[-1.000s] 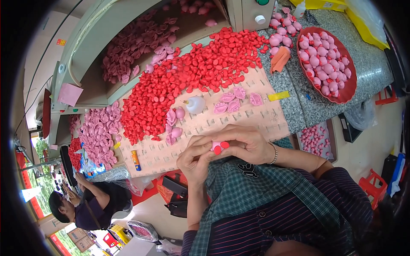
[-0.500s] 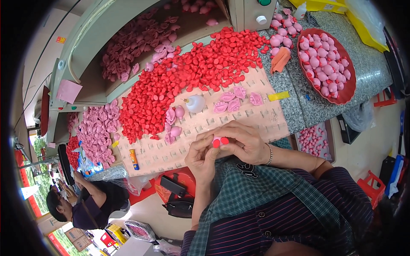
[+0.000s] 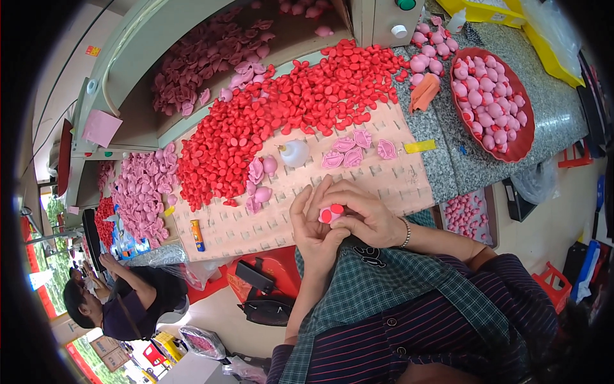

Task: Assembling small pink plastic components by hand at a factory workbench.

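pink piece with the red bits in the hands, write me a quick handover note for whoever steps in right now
Left hand: cradles the small pink piece from below.
Right hand: fingers wrapped over it from the right; two red bits show on its front.
Supplies: heap of red pieces across the board, a few flat pink petal shapes beside a small white bottle, more pink shapes at the left.
Done: red tray at the right is full of rounded pink pieces.
Left: large piles of loose red and pink parts remain unassembled.
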A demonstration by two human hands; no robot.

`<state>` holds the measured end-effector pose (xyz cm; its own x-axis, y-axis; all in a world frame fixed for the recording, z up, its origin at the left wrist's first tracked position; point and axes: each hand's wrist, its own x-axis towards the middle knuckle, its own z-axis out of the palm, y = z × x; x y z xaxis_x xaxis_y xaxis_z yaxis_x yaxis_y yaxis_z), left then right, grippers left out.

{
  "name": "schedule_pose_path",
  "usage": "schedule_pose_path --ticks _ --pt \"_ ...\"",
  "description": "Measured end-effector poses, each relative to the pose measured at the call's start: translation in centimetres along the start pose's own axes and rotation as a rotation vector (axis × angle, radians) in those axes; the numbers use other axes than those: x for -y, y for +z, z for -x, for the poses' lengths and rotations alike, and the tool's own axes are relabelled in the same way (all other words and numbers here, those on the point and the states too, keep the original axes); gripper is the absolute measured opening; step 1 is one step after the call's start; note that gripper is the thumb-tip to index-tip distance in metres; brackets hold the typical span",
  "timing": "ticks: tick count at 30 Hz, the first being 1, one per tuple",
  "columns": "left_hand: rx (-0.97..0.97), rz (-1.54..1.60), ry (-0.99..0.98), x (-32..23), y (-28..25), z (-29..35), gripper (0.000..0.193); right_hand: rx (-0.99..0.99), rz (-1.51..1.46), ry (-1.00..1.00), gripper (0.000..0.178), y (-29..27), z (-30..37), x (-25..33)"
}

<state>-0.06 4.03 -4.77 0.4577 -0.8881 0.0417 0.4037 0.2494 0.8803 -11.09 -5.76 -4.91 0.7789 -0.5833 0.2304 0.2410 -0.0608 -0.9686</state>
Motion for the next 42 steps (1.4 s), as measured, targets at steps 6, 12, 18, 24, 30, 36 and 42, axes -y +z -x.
schedule_pose_path --ticks 6,12,18,24,30,36,42 --pt "0.088 -0.075 -0.037 0.6 -1.9 0.0 0.064 -0.063 0.227 -0.181 0.036 0.7 0.3 -0.3" --pt "0.196 0.013 0.014 1.0 -2.7 0.1 0.061 -0.068 0.324 -0.249 0.036 0.7 0.5 -0.2" --pt "0.271 0.083 0.035 1.1 -3.0 -0.1 0.058 -0.059 0.375 -0.326 0.034 0.8 0.5 -0.5" --pt "0.3 0.116 0.038 1.0 -3.2 0.0 0.056 -0.052 0.345 -0.33 0.029 0.9 0.4 -0.5" --pt "0.303 0.125 0.031 0.9 -3.1 0.1 0.055 -0.076 0.374 -0.322 0.027 1.0 0.3 0.0" --pt "0.322 0.074 0.046 0.8 -3.1 -0.2 0.054 -0.068 0.367 -0.328 0.028 0.8 0.3 0.0" --pt "0.19 0.173 -0.007 -0.2 -2.2 -0.3 0.047 -0.069 0.344 -0.308 0.034 0.7 0.5 -0.4"
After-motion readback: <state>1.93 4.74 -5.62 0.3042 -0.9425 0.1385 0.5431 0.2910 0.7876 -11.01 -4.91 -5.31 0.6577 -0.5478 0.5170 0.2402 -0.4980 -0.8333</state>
